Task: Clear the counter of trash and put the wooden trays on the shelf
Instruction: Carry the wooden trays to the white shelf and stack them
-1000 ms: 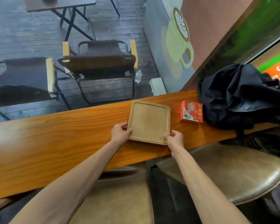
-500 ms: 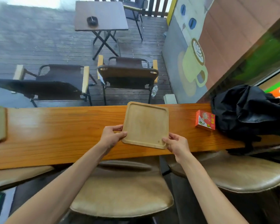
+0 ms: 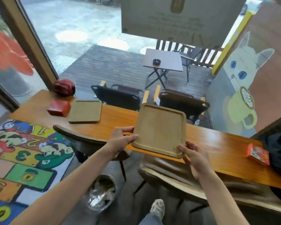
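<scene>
Hands [image 3: 159, 148] gripped one wooden tray [image 3: 160, 130] above the worktop [image 3: 217, 143]; another tray [image 3: 85, 112] and red boxes [image 3: 258, 154] remained.

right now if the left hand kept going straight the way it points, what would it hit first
The left hand points right, into the wooden tray it already grips at the near left corner. So the tray comes first; beyond it, likely the right hand, though depth is unclear.
</scene>
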